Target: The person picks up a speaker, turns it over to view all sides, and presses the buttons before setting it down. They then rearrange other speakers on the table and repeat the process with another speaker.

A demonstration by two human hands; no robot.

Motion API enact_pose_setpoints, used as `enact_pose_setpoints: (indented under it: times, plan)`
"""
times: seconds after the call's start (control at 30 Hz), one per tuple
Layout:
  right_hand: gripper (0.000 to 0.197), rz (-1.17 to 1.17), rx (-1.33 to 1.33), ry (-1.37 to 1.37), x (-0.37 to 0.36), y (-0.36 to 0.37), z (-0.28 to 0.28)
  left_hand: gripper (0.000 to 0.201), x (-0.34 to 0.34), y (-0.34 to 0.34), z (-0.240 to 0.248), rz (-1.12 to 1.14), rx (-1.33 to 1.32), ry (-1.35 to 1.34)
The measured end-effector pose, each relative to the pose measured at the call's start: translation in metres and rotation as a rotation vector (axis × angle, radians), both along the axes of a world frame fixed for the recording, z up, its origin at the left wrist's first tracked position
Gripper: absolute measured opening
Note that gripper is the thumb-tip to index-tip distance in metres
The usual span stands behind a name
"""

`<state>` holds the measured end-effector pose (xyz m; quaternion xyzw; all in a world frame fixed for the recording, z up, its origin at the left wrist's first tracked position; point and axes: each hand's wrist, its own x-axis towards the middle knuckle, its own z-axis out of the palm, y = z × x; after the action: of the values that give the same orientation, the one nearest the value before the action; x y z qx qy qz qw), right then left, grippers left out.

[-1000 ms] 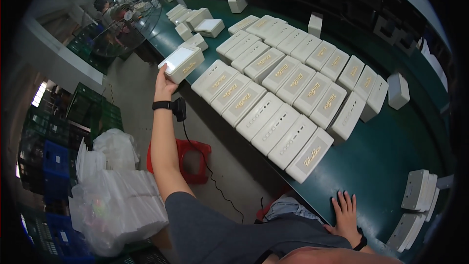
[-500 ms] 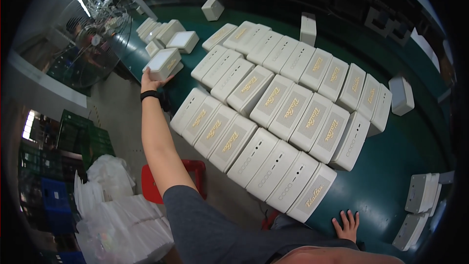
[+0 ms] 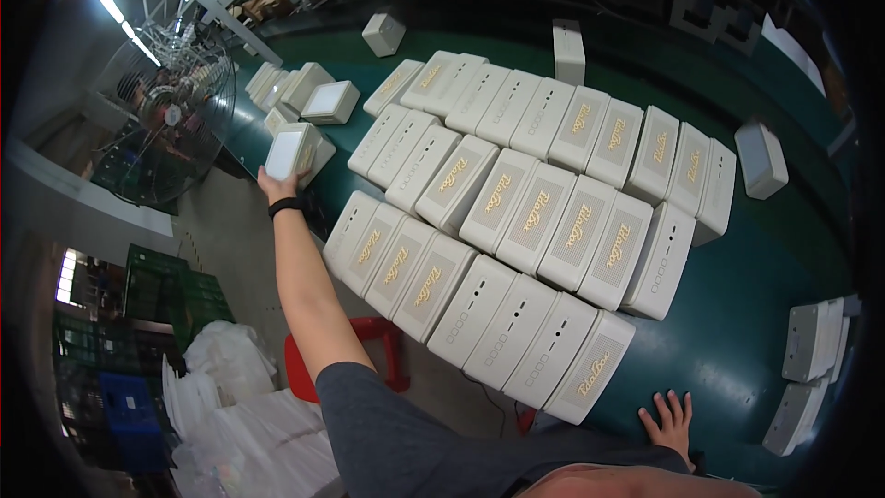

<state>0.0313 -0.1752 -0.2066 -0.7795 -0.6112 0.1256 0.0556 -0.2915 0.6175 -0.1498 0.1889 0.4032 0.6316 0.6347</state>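
My left hand (image 3: 279, 186) reaches out to the far left, its fingers closed on a white plastic box (image 3: 289, 149) with a pale, smooth panel facing up. The held box is tilted and rests close against another white box (image 3: 320, 159) at the table's left edge. Most of my left fingers are hidden behind the box. At the lower right, my right hand (image 3: 669, 424) lies flat on the green table (image 3: 678, 341), fingers spread, holding nothing. Between my hands stand rows of white boxes (image 3: 498, 203), some showing gold lettering on a grille, others ports and square marks.
More white boxes (image 3: 330, 101) sit beyond my left hand. Single boxes stand at the far side (image 3: 383, 35) and right (image 3: 761, 160); several white parts (image 3: 809, 350) lie right. A fan (image 3: 171, 113), red stool (image 3: 304, 369) and plastic bags (image 3: 249, 424) are to the left.
My left hand has tipped the held box to a steeper angle, its pale panel turning toward me. The view has shifted slightly. My right hand still lies flat on the table.
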Motion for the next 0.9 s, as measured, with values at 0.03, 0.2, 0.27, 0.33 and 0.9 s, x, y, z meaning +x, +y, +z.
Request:
enact_pose_setpoints:
  times: [0.03, 0.2, 0.27, 0.33, 0.9]
  plan:
    - [0.036, 0.025, 0.014, -0.003, 0.002, -0.002, -0.001, 0.069, -0.021, 0.004, 0.009, -0.033, 0.07, -0.087]
    - [0.035, -0.017, 0.035, 0.042, -0.004, 0.002, -0.001, 0.074, -0.012, -0.009, 0.007, -0.134, -0.038, -0.089]
    - [0.037, -0.002, 0.019, 0.017, -0.003, 0.002, 0.001, 0.073, 0.002, -0.02, 0.018, -0.053, -0.01, 0.111]
    - [0.039, -0.003, 0.017, 0.011, -0.002, 0.003, 0.002, 0.07, 0.012, -0.033, 0.038, 0.122, 0.057, 0.504]
    - [0.076, -0.56, 0.698, -0.078, 0.278, 0.097, 0.096, 0.042, 0.122, -0.389, 0.232, -1.122, 0.774, 1.74]
